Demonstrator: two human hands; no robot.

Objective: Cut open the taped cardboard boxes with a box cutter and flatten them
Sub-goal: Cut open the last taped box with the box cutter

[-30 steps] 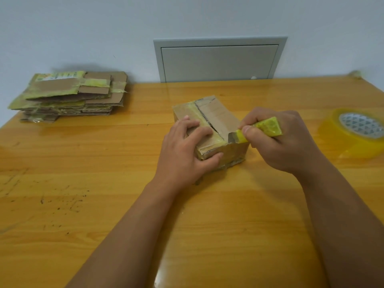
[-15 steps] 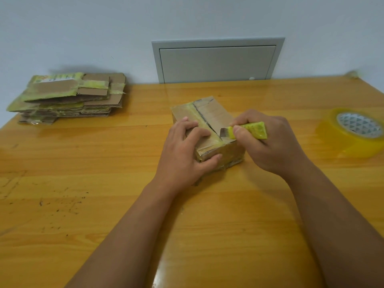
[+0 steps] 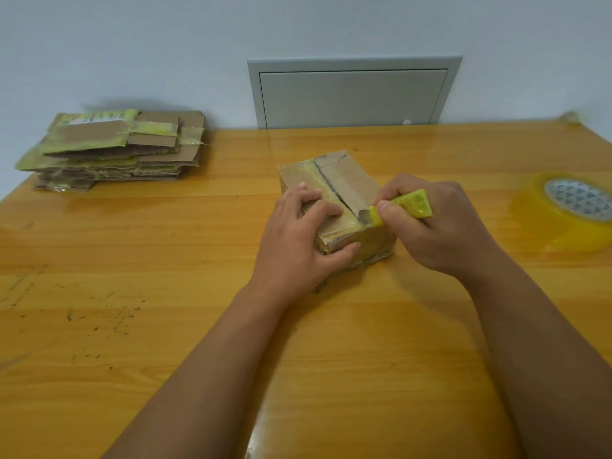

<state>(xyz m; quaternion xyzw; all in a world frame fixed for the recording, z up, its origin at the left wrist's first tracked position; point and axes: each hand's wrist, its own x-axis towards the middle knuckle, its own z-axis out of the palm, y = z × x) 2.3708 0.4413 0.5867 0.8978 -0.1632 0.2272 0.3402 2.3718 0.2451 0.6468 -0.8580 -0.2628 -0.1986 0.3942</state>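
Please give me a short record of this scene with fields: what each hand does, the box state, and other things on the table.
left hand: grips the cardboard box, steadying it
right hand: holds the yellow box cutter, blade at the box's near top edge
box state: top seam slit, box not yet flattened
other things: stack of flattened cardboard far left; tape roll right

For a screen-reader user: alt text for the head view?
The right hand cuts a taped cardboard box with a yellow box cutter while the left hand holds it on a wooden table; flattened boxes far left.
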